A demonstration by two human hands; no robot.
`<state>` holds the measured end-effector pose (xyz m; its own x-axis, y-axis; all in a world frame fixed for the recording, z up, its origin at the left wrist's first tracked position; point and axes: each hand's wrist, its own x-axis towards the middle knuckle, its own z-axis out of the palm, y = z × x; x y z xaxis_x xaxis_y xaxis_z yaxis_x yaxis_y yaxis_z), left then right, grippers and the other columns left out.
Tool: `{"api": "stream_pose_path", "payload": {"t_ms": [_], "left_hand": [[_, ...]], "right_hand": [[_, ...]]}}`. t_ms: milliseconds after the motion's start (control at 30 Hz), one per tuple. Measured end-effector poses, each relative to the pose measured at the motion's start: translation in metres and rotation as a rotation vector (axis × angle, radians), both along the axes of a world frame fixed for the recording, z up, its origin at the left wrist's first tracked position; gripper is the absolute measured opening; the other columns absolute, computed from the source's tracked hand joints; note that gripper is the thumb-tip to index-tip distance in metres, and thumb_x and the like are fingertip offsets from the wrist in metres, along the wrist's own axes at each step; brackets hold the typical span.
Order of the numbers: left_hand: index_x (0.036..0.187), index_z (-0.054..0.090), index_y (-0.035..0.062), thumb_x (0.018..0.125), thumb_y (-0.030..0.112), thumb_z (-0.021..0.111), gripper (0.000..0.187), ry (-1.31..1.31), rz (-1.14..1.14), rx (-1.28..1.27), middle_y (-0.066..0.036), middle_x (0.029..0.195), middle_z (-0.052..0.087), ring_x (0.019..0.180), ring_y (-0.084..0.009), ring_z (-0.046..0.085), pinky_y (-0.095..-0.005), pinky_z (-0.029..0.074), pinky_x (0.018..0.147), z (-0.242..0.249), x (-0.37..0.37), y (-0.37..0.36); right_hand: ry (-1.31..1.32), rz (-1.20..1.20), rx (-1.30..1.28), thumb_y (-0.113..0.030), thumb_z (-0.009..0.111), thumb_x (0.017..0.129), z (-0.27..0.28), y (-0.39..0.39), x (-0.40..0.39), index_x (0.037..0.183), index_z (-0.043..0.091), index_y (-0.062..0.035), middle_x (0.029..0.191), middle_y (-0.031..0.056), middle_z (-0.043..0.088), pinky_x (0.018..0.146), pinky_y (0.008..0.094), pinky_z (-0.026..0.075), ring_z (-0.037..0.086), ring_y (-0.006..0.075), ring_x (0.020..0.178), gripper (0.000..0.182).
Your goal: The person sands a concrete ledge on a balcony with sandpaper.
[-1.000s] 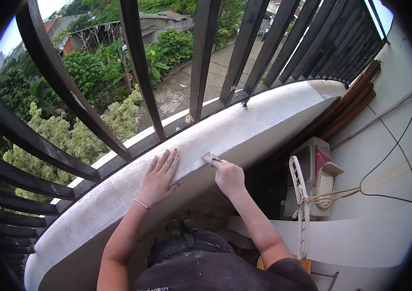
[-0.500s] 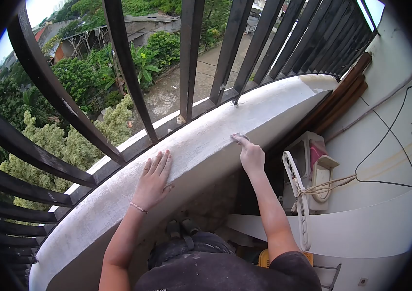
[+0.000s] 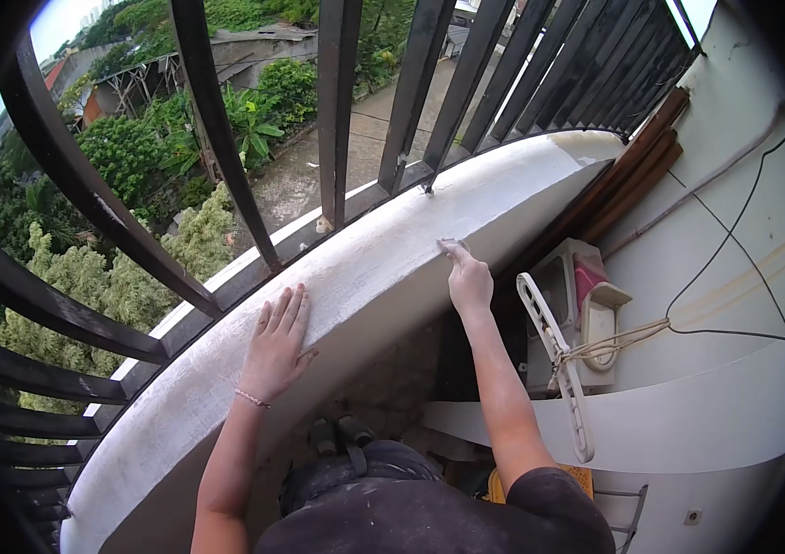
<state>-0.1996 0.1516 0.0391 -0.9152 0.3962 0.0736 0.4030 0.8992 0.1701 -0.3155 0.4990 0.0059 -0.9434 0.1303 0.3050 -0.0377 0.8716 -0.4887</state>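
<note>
My left hand (image 3: 272,346) rests flat on top of the curved white ledge (image 3: 356,277), fingers stretched out and slightly apart. A beaded bracelet (image 3: 252,398) circles that wrist. Farther along, my right hand (image 3: 471,280) is closed at the ledge's inner edge, with its fingertips on the white surface. Pinched in it is a small grey piece that looks like sandpaper (image 3: 460,244), mostly hidden by the fingers. Pale dust covers both hands. The ledge's surface looks rough and streaked.
Dark metal railing bars (image 3: 332,120) rise along the ledge's outer side. To the right are brown planks (image 3: 637,185), a white plastic frame (image 3: 554,365) tied with cord, and black cables (image 3: 734,235) against the wall. A yellow perforated item (image 3: 583,480) sits below my right arm.
My right hand has slid a short way along the ledge edge, away from my left hand. My left hand stays flat in about the same place. The view has shifted slightly.
</note>
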Motion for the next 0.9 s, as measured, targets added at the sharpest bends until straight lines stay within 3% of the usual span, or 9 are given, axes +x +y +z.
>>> {"api": "stream_pose_path", "payload": {"t_ms": [67,133,233,400,467,600,700,800,900], "left_hand": [[0.160,0.022,0.0004,0.089,0.034,0.071,0.093,-0.004,0.000,0.001,-0.015,0.169,0.022,0.157,-0.0302,0.019,-0.0481,0.018,0.128,0.001,0.002,0.000],[0.160,0.022,0.0000,0.089,0.034,0.071,0.092,0.003,0.004,0.003,-0.015,0.169,0.023,0.157,-0.0300,0.020,-0.0480,0.018,0.128,0.003,-0.001,0.000],[0.160,0.022,0.0001,0.089,0.033,0.072,0.093,-0.008,0.001,0.004,-0.015,0.169,0.022,0.157,-0.0300,0.019,-0.0477,0.018,0.128,0.002,0.001,0.000],[0.161,0.021,0.0006,0.087,0.034,0.073,0.096,0.006,0.003,0.007,-0.015,0.170,0.020,0.157,-0.0310,0.018,-0.0475,0.017,0.128,-0.003,0.001,-0.002],[0.161,0.022,0.0004,0.087,0.033,0.073,0.095,-0.005,0.006,0.008,-0.015,0.169,0.021,0.157,-0.0311,0.019,-0.0475,0.017,0.129,-0.001,0.003,-0.001],[0.161,0.022,0.0004,0.087,0.033,0.073,0.095,-0.004,0.010,0.014,-0.015,0.169,0.021,0.157,-0.0312,0.019,-0.0475,0.017,0.129,0.002,0.002,0.000],[0.161,0.022,0.0004,0.088,0.033,0.072,0.094,-0.006,0.009,0.022,-0.015,0.170,0.020,0.157,-0.0311,0.019,-0.0476,0.017,0.129,-0.003,0.002,-0.002],[0.160,0.022,0.0002,0.088,0.034,0.072,0.094,-0.002,0.006,0.014,-0.016,0.169,0.020,0.157,-0.0311,0.019,-0.0478,0.017,0.129,-0.002,0.002,-0.002],[0.160,0.022,-0.0004,0.089,0.035,0.071,0.093,-0.007,0.005,0.016,-0.016,0.169,0.021,0.157,-0.0316,0.018,-0.0482,0.017,0.129,0.001,0.001,0.000]], "right_hand": [[0.002,0.029,-0.002,-0.013,0.051,0.100,-0.002,-0.043,0.023,0.128,0.071,-0.0286,0.086,0.0155,0.075,0.071,0.0500,0.059,0.072,0.0380,0.080,0.037],[-0.047,0.352,-0.005,-0.012,0.053,0.099,-0.009,-0.100,0.074,0.124,0.072,-0.0272,0.091,0.0128,0.075,0.072,0.0481,0.058,0.072,0.0370,0.084,0.035],[-0.131,0.483,0.141,-0.010,0.055,0.096,0.016,-0.113,0.087,0.121,0.073,-0.0303,0.084,0.0141,0.073,0.070,0.0497,0.057,0.070,0.0384,0.078,0.037],[-0.071,-0.025,0.101,-0.014,0.051,0.097,0.031,-0.007,-0.004,0.117,0.075,-0.0211,0.086,0.0173,0.075,0.073,0.0494,0.059,0.074,0.0368,0.084,0.032],[-0.067,-0.112,0.150,-0.015,0.050,0.098,0.019,-0.023,0.002,0.118,0.075,-0.0206,0.083,0.0191,0.074,0.072,0.0509,0.058,0.073,0.0383,0.081,0.032],[-0.079,0.358,0.207,-0.012,0.054,0.097,0.004,-0.113,0.081,0.117,0.075,-0.0214,0.070,0.0169,0.069,0.069,0.0514,0.057,0.071,0.0380,0.072,0.031],[0.026,0.392,0.163,-0.010,0.056,0.095,0.008,-0.080,0.057,0.116,0.075,-0.0236,0.067,0.0150,0.067,0.069,0.0508,0.058,0.071,0.0373,0.071,0.032],[0.004,-0.023,0.071,-0.016,0.049,0.100,0.022,-0.015,0.006,0.115,0.074,-0.0209,0.081,0.0190,0.073,0.069,0.0510,0.058,0.073,0.0396,0.079,0.030],[-0.031,-0.036,0.146,-0.016,0.050,0.100,0.014,-0.050,0.017,0.116,0.072,-0.0175,0.078,0.0187,0.073,0.067,0.0520,0.058,0.073,0.0387,0.077,0.027]]}}
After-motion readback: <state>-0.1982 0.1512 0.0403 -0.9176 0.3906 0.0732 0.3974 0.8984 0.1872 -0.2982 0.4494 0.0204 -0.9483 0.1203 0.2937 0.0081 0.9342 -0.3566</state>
